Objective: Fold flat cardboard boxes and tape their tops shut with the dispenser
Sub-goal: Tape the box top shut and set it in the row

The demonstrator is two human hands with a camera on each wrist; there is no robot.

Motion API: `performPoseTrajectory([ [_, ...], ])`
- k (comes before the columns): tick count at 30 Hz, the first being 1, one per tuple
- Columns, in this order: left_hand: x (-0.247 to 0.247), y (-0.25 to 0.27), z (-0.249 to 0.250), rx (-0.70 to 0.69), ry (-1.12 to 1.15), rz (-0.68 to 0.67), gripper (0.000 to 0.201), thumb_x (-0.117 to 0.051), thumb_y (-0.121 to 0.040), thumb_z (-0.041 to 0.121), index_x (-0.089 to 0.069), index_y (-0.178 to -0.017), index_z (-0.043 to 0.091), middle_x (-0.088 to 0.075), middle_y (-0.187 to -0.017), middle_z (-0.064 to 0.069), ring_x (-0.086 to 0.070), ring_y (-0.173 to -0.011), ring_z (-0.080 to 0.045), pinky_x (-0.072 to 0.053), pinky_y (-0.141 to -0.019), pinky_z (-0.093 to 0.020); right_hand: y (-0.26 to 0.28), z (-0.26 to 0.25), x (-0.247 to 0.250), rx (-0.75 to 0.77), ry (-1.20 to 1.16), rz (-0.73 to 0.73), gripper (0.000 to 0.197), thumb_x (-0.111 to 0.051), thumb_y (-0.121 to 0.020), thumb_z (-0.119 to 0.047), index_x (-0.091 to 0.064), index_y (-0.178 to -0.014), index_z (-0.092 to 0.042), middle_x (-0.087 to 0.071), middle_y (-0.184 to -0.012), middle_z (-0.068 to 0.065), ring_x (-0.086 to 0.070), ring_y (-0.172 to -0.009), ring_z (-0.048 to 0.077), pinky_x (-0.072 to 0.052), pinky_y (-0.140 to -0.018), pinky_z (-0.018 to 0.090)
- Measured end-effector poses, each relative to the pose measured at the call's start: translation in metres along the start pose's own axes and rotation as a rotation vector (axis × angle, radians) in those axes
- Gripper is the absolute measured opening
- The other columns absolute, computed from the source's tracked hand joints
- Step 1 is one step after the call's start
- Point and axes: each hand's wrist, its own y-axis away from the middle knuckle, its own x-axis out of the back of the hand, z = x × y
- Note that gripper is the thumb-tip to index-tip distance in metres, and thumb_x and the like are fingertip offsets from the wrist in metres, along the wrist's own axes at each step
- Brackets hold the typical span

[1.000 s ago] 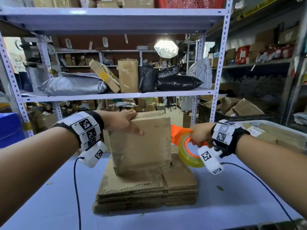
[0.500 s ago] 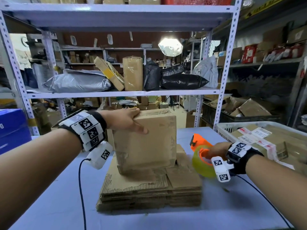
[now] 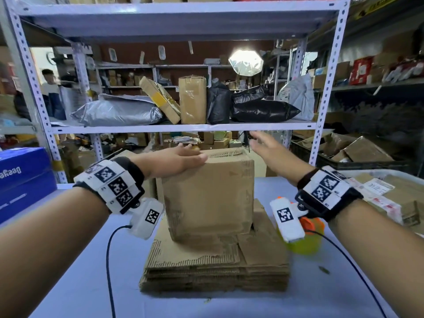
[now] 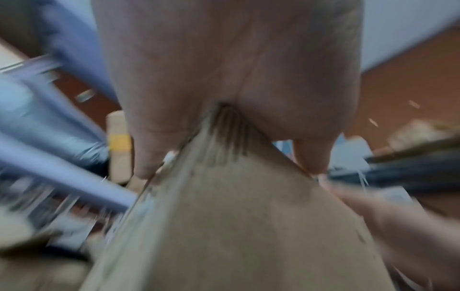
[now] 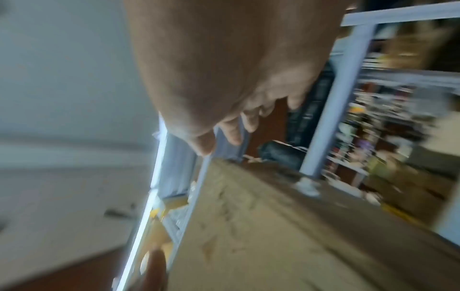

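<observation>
A folded-up cardboard box (image 3: 206,193) stands upright on a stack of flat cardboard boxes (image 3: 215,260) in the middle of the table. My left hand (image 3: 181,157) lies with straight fingers on the box's top left edge; in the left wrist view the palm (image 4: 224,69) sits over a top corner of the box (image 4: 236,216). My right hand (image 3: 266,145) hovers, fingers spread and holding nothing, just above the box's top right corner (image 5: 248,226). The orange tape dispenser (image 3: 309,235) with its yellow roll lies on the table, partly hidden by my right wrist.
A white bin (image 3: 390,177) of labelled cardboard stands at the right. At the left edge sits a blue box (image 3: 23,177). A metal shelf rack (image 3: 183,128) full of parcels rises right behind the table (image 3: 80,283). A person (image 3: 49,88) stands far back left.
My right hand has set the tape dispenser down on the table, let it go and risen to the box's top right. The left hand has stayed on the box.
</observation>
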Motion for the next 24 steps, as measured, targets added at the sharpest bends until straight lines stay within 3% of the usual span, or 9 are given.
performPoseTrajectory([
  [3, 0.002, -0.003, 0.01, -0.104, -0.273, -0.106, 0.104, -0.012, -0.066, 0.096, -0.014, -0.157, 0.047, 0.005, -0.167, 0.014, 0.011, -0.153, -0.01, 0.013, -0.122, -0.053, -0.005, -0.052, -0.019, 0.322, 0.362, -0.249, 0.063, -0.026, -0.102, -0.054, -0.031, -0.155, -0.021, -0.022, -0.164, -0.001, -0.014, -0.151, 0.014, -0.011, -0.12, 0.031],
  [7, 0.002, -0.002, 0.001, -0.076, -0.373, -0.142, 0.104, -0.023, -0.065, 0.099, -0.009, -0.156, 0.051, 0.008, -0.167, 0.014, 0.005, -0.155, -0.015, 0.003, -0.125, -0.05, -0.001, -0.065, -0.042, 0.289, 0.816, -0.451, 0.07, -0.019, -0.098, -0.067, -0.017, -0.158, -0.031, -0.016, -0.165, -0.012, -0.026, -0.149, 0.017, -0.025, -0.12, 0.045],
  [11, 0.006, -0.002, 0.0, -0.046, -0.342, -0.2, 0.121, -0.01, -0.052, 0.108, -0.004, -0.157, 0.048, 0.01, -0.166, 0.017, 0.013, -0.152, -0.009, 0.011, -0.122, -0.046, 0.002, -0.049, -0.029, 0.28, 0.738, -0.439, 0.057, -0.015, -0.101, -0.061, -0.026, -0.153, -0.042, -0.034, -0.159, -0.008, -0.035, -0.144, 0.02, -0.027, -0.118, 0.045],
  [15, 0.003, -0.003, 0.005, 0.04, -0.17, -0.125, 0.125, -0.006, -0.051, 0.107, -0.007, -0.159, 0.043, 0.004, -0.166, 0.018, 0.011, -0.153, -0.011, 0.012, -0.122, -0.052, 0.005, -0.025, -0.023, 0.138, 0.567, -0.318, 0.064, -0.015, -0.099, -0.064, -0.031, -0.154, -0.034, -0.028, -0.162, -0.001, -0.026, -0.149, 0.019, -0.017, -0.123, 0.04],
  [17, 0.001, -0.002, 0.01, 0.071, -0.136, -0.088, 0.109, -0.015, -0.071, 0.097, -0.022, -0.159, 0.034, -0.011, -0.168, 0.005, -0.006, -0.155, -0.019, 0.0, -0.125, -0.051, 0.007, -0.022, -0.028, 0.132, 0.482, -0.266, 0.058, -0.025, -0.103, -0.057, -0.043, -0.15, -0.028, -0.034, -0.159, -0.002, -0.029, -0.148, 0.016, -0.019, -0.122, 0.034],
  [18, 0.001, -0.002, 0.012, 0.091, -0.079, -0.03, 0.09, -0.027, -0.086, 0.084, -0.038, -0.154, 0.027, -0.03, -0.164, -0.004, -0.026, -0.151, -0.025, -0.015, -0.124, -0.049, 0.006, -0.022, -0.03, 0.123, 0.429, -0.246, 0.052, -0.032, -0.104, -0.051, -0.052, -0.144, -0.026, -0.041, -0.155, -0.003, -0.035, -0.145, 0.016, -0.023, -0.119, 0.031],
  [20, 0.001, -0.006, 0.016, 0.152, 0.027, 0.142, 0.052, -0.053, -0.097, 0.057, -0.066, -0.13, 0.019, -0.063, -0.133, -0.011, -0.06, -0.118, -0.028, -0.046, -0.105, -0.039, -0.002, -0.029, -0.027, 0.067, 0.312, -0.228, 0.043, -0.045, -0.101, -0.046, -0.069, -0.125, -0.02, -0.058, -0.141, -0.004, -0.052, -0.131, 0.019, -0.038, -0.108, 0.031],
  [22, 0.0, -0.009, 0.022, 0.175, 0.036, 0.198, 0.042, -0.061, -0.095, 0.051, -0.071, -0.124, 0.023, -0.067, -0.126, -0.003, -0.062, -0.102, -0.017, -0.046, -0.091, -0.027, -0.012, -0.039, -0.019, 0.03, 0.273, -0.244, 0.039, -0.053, -0.097, -0.045, -0.073, -0.115, -0.016, -0.069, -0.126, -0.002, -0.064, -0.111, 0.021, -0.049, -0.093, 0.028],
  [24, 0.0, -0.015, 0.028, 0.209, 0.014, 0.158, 0.051, -0.059, -0.094, 0.057, -0.065, -0.132, 0.023, -0.062, -0.133, -0.004, -0.059, -0.11, -0.02, -0.044, -0.094, -0.028, -0.022, -0.049, -0.014, 0.01, 0.301, -0.241, 0.04, -0.058, -0.095, -0.046, -0.066, -0.128, -0.026, -0.063, -0.135, -0.004, -0.061, -0.112, 0.013, -0.045, -0.087, 0.021],
])
